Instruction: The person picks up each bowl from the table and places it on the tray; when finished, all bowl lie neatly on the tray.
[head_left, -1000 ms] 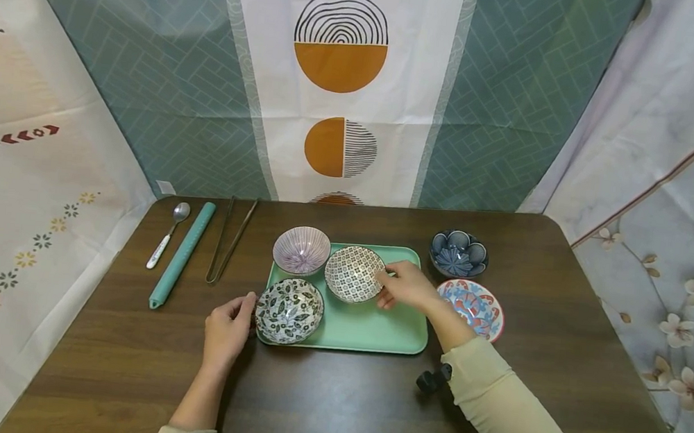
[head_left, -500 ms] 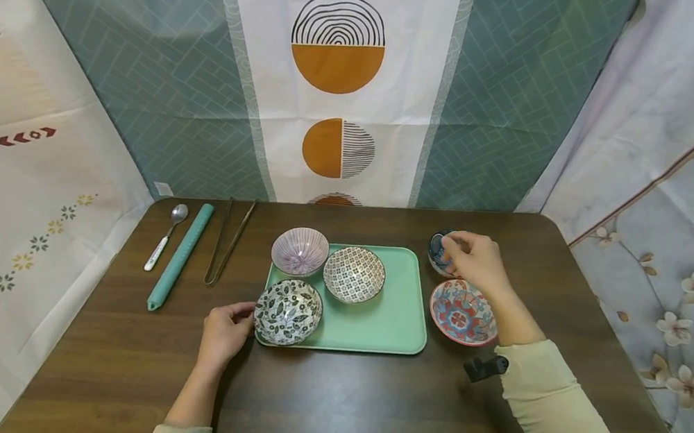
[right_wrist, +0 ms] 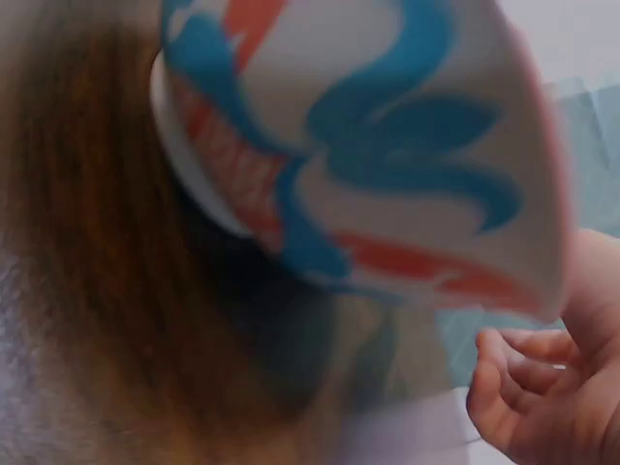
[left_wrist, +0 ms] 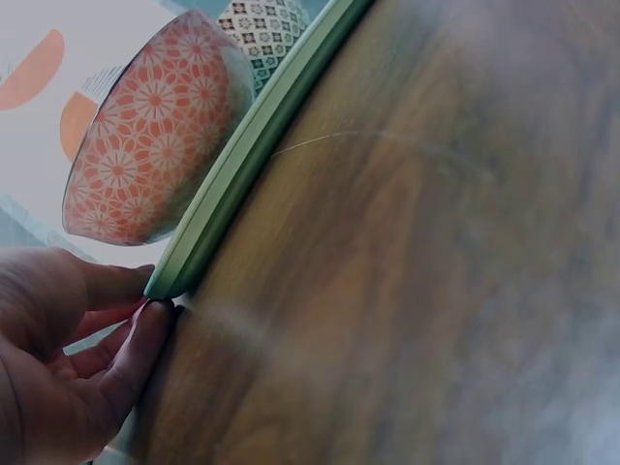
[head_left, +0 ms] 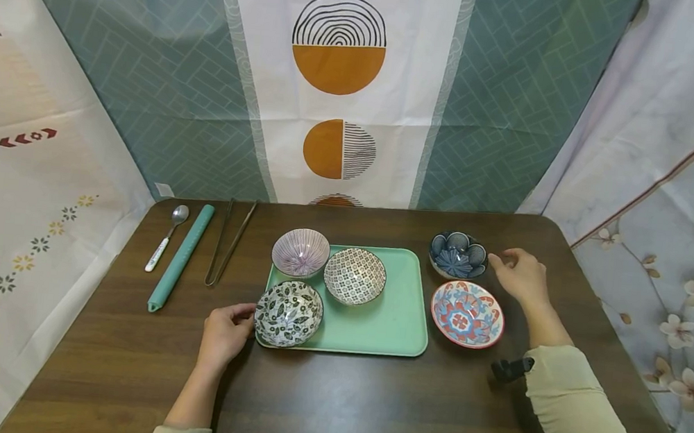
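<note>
With thumb and fingers, my left hand (head_left: 224, 336) pinches the near left corner of a green tray (left_wrist: 254, 145). Three bowls stand on that tray: a leaf-patterned bowl (head_left: 289, 313), red with white flowers outside (left_wrist: 155, 136), a purple-striped bowl (head_left: 301, 252) and a small-patterned bowl (head_left: 354, 276). Off to the right, my right hand (head_left: 521, 279) is beside the rim of a dark blue bowl (head_left: 457, 256), its fingers loosely bent with nothing held; contact is unclear. A red-and-blue bowl (head_left: 467, 314) sits just in front, large and blurred in the right wrist view.
On the table's left lie a spoon (head_left: 168, 235), a teal stick-like rod (head_left: 182, 258) and metal tongs (head_left: 228, 243). The brown table (head_left: 329, 403) ends at a hanging patterned cloth (head_left: 496, 105) behind.
From the small-patterned bowl on the tray, my right hand has moved right, over the dark blue bowl, to that bowl's right side. My left hand stays at the tray corner.
</note>
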A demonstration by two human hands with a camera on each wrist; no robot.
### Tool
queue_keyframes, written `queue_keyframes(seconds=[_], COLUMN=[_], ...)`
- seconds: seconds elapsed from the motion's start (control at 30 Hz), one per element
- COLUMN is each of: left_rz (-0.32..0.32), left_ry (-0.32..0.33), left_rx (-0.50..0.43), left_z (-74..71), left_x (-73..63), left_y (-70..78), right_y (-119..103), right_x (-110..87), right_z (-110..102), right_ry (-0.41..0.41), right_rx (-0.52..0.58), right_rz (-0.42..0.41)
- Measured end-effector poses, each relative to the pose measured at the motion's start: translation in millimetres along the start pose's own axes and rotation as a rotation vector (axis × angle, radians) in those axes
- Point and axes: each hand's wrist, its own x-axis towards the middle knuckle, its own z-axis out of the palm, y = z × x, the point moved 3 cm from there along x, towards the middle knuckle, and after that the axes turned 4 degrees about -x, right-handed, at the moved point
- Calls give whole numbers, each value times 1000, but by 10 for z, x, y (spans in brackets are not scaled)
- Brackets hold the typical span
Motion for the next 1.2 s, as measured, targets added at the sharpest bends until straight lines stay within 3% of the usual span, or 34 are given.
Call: queue_keyframes(seconds=[0.23, 0.63, 0.73, 1.0, 1.2], left_rz=[-11, -25, -24, -20, -17], left_ry=[-19, -40, -38, -41, -40], left_rx=[-37, -86, -92, -93, -100], left_z=[8, 17, 8, 15, 11], left_x=[-4, -33, -36, -15, -2], left_y=[-15, -27, -26, -7, 6], right_y=[37, -136, -283, -775, -958], right_x=[33, 77, 104, 141, 175], right_z=[159, 214, 247, 430, 585], right_ry=[-218, -201, -211, -307, -366], right_rx=[122, 261, 295, 232, 235], right_rz=[-1, -72, -103, -180, -180])
